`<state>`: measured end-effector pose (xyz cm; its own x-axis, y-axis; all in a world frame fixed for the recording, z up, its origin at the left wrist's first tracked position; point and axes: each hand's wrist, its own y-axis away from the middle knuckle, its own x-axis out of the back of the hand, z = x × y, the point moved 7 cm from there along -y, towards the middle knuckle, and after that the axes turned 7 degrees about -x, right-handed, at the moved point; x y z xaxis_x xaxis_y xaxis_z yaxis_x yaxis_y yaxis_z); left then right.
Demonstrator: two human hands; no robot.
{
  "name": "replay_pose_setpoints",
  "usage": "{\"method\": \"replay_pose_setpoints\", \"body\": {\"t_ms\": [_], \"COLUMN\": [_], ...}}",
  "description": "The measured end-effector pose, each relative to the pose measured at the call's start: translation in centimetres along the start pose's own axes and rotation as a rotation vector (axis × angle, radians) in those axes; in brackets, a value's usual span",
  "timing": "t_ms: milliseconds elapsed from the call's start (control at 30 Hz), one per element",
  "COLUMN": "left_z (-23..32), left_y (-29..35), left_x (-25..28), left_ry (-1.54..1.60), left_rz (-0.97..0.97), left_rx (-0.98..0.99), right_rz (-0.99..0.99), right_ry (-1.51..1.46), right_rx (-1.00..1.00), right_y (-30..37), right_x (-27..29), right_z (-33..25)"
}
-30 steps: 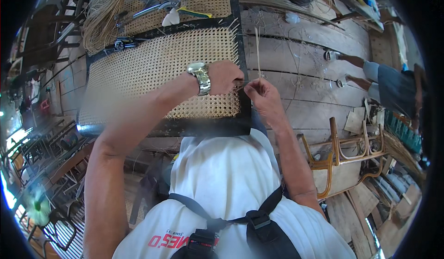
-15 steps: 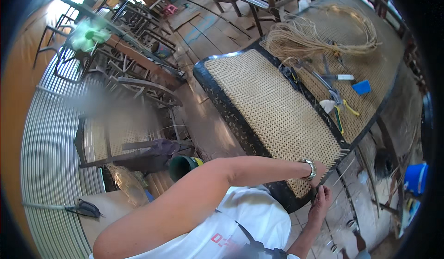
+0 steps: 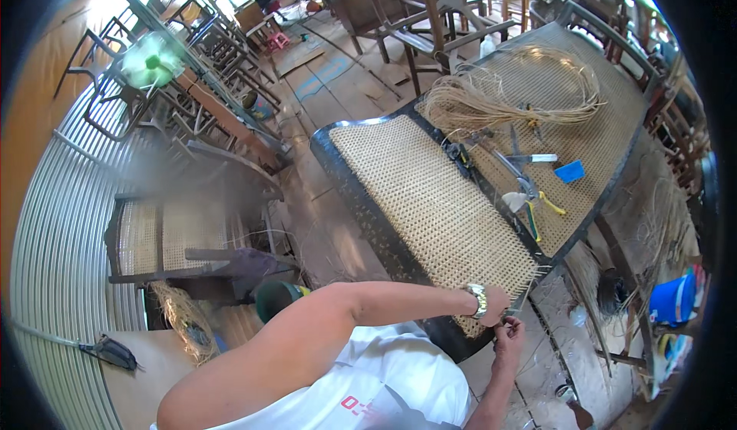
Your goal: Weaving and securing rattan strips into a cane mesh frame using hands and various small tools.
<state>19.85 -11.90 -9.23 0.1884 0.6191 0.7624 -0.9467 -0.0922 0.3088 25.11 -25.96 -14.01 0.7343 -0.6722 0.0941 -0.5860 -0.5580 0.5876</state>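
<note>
A woven cane panel (image 3: 437,200) in a dark frame lies slanting before me. Its near right corner has short loose strand ends sticking out along the edge. My left hand (image 3: 497,302), with a metal watch (image 3: 477,299) at its wrist, rests at that corner with its fingers curled, mostly hidden from above. Just below it, at the frame's edge, my right hand (image 3: 508,339) pinches with thumb and fingers close together. A thin cane strand shows at the fingertips of the two hands. What lies inside the left hand's fingers is hidden.
On the panel's far part lie a coil of cane strands (image 3: 507,100), yellow-handled pliers (image 3: 535,216), a blue block (image 3: 570,172) and a white-handled tool (image 3: 541,158). A blue bucket (image 3: 672,301) stands at right, a green fan (image 3: 153,63) at left, and chair frames (image 3: 211,54) behind.
The view has shifted, so the panel and tools sit farther left and a little lower. Both hands stay together at the same corner, with small finger movement.
</note>
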Motion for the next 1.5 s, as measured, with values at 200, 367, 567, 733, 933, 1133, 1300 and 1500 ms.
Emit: {"method": "replay_pose_setpoints", "body": {"t_ms": [200, 367, 567, 733, 933, 1133, 1300, 1500], "left_z": [1.0, -1.1, -0.7, -1.1, 0.1, 0.9, 0.4, -2.7], "left_y": [-0.7, 2.2, 1.6, -0.7, -0.9, 0.5, 0.8, 1.8], "left_x": [-0.8, 0.3, 0.8, 1.0, -0.4, -0.6, -0.1, 6.8], "left_ry": [0.16, 0.356, 0.339, 0.227, 0.032, 0.166, 0.204, 0.85], "left_rz": [0.093, 0.223, 0.191, 0.049, 0.049, 0.049, 0.045, 0.172], "left_rx": [-0.184, -0.269, -0.123, -0.114, -0.202, -0.188, -0.076, 0.09], "right_rz": [0.15, 0.103, 0.128, 0.055, -0.037, -0.062, -0.052, 0.393], "right_ry": [-0.134, -0.125, -0.151, -0.271, -0.16, -0.131, -0.141, -0.232], "right_rx": [0.015, -0.176, -0.213, -0.289, -0.26, -0.355, -0.33, -0.07], "right_y": [0.7, 1.0, 0.4, 0.0, 0.0, 0.5, 0.3, 5.0], "right_x": [1.5, -1.3, -0.6, -1.1, -0.6, 0.0, -0.9, 3.5], "right_z": [1.4, 0.6, 0.4, 0.0, -1.1, -0.6, -1.2, -3.4]}}
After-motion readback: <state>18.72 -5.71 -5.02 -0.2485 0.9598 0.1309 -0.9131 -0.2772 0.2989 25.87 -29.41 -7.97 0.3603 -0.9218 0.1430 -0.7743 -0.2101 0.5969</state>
